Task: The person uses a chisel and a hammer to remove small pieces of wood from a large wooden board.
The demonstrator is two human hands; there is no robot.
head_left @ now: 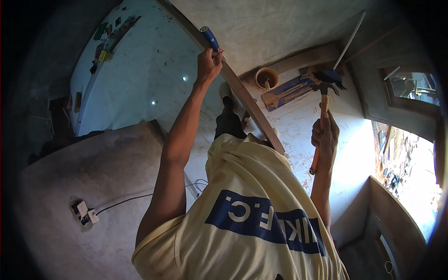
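Observation:
My left hand (208,63) is raised and shut on a chisel with a blue handle (210,38). Its tip rests against a long dark wooden strip (247,100) that slants across the middle of the view. My right hand (325,135) grips the wooden shaft of a claw hammer (325,88), whose steel head is held up to the right of the strip, apart from the chisel. My pale yellow shirt fills the lower middle and hides the strip's lower end.
A round bucket (267,77) and a blue and wooden board (289,91) lie beyond the strip. A white pipe (350,39) leans at the upper right. A socket strip with a cable (84,212) sits lower left. Small tools (109,37) lie upper left. A window (413,86) is at the right.

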